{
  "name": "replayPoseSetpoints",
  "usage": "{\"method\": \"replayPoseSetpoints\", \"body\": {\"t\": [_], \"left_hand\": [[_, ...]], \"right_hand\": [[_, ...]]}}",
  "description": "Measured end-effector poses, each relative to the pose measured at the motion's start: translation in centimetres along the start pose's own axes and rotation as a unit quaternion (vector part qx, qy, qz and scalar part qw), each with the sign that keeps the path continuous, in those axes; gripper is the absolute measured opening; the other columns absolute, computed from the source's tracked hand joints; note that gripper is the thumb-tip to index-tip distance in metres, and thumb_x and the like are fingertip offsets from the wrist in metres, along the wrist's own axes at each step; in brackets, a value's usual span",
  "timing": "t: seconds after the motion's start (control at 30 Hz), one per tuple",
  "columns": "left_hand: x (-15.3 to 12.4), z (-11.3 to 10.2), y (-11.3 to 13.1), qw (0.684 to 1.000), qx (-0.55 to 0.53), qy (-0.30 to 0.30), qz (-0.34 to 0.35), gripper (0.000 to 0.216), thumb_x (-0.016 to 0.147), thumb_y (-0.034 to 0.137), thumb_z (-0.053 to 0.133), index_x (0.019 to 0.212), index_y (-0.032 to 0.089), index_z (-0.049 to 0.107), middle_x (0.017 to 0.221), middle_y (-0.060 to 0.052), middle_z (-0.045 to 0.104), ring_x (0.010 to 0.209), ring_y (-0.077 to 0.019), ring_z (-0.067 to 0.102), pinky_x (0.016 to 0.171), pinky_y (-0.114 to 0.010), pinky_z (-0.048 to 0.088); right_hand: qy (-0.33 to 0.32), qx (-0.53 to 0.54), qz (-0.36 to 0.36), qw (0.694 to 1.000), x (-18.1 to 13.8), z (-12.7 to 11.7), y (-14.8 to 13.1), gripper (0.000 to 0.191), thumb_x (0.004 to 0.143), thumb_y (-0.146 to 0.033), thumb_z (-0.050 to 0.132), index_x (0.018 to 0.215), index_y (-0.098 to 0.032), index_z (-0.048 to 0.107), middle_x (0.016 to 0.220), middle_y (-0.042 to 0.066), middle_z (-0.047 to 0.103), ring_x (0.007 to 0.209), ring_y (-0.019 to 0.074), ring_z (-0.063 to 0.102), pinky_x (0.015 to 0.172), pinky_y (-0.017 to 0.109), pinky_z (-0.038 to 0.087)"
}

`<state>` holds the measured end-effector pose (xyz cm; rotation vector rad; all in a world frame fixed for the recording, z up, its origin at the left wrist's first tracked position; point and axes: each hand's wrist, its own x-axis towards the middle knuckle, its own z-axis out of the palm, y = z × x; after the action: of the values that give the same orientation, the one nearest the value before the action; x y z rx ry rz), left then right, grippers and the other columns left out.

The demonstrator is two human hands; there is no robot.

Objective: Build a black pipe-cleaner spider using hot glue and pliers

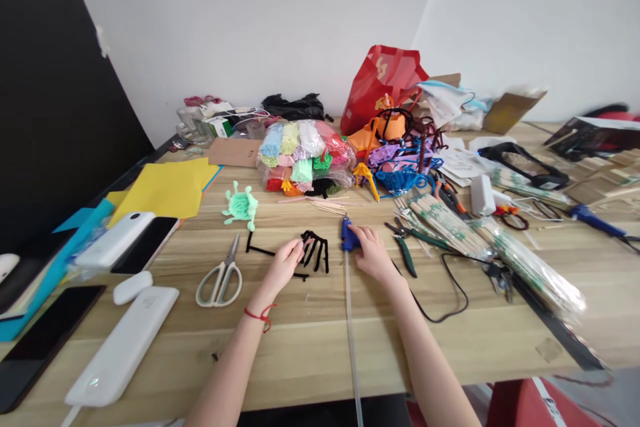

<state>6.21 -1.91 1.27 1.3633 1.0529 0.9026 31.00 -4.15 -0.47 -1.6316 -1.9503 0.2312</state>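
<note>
A person's two bare forearms reach across a pale wooden table (310, 347). The left hand (285, 263), with a red string at the wrist, has its fingers drawn close together, pinching the left edge of a black pipe-cleaner shape with several bent prongs (316, 250), which lies flat at the table's centre between the two hands. The right hand (369, 255) is wrapped around a blue hot-glue gun (348, 233), just right of the black shape; a long clear glue stick (350, 333) trails from it toward the viewer. White-handled scissors (220, 278) lie left of the left hand. A mint-green fuzzy figure (241, 205) and a clear bag of coloured pipe cleaners (305, 153) sit behind.
</note>
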Motion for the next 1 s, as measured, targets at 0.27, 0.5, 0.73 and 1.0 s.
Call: {"method": "replayPoseSetpoints", "body": {"t": [0.27,0.5,0.73,1.0], "left_hand": [[0.1,0.2,-0.2,0.999,-0.048,0.001,-0.021,0.035,0.08,0.05,0.053,0.095,0.018,0.054,0.057,0.007,0.041,0.042,-0.0054,0.025,0.042,-0.021,0.017],[0.5,0.1,-1.5,0.996,0.024,0.042,0.074,0.02,0.087,0.036,0.047,0.097,0.019,0.043,0.056,0.007,0.043,0.055,-0.0099,0.043,0.058,-0.023,0.034],[0.3,0.7,-0.9,0.997,-0.005,0.034,0.073,0.021,0.088,0.04,0.045,0.095,0.02,0.04,0.055,0.008,0.045,0.05,-0.0093,0.042,0.054,-0.022,0.032],[-0.1,1.3,0.1,0.995,-0.07,0.034,0.055,0.029,0.085,0.048,0.051,0.09,0.021,0.041,0.052,0.008,0.047,0.043,-0.0071,0.038,0.046,-0.021,0.027]], "right_hand": [[0.071,0.04,0.028,0.996,0.3,0.3,-0.5,0.059,0.067,-0.008,0.051,0.124,-0.02,0.049,0.109,0.012,0.06,0.104,0.0293,0.053,0.09,0.044,0.044],[0.156,0.442,0.136,0.873,0.4,-0.5,-3.1,0.04,0.075,-0.034,0.064,0.11,-0.023,0.048,0.092,0.006,0.067,0.079,0.0214,0.067,0.074,0.037,0.053],[0.032,0.596,0.154,0.787,-0.2,-0.1,-6.0,0.036,0.08,-0.044,0.061,0.107,-0.02,0.057,0.062,0.001,0.066,0.058,0.0181,0.066,0.064,0.033,0.055],[0.031,0.592,0.152,0.79,-0.6,0.3,-7.1,0.035,0.079,-0.042,0.064,0.104,-0.019,0.062,0.059,0.001,0.065,0.051,0.0169,0.062,0.057,0.031,0.053]]}}
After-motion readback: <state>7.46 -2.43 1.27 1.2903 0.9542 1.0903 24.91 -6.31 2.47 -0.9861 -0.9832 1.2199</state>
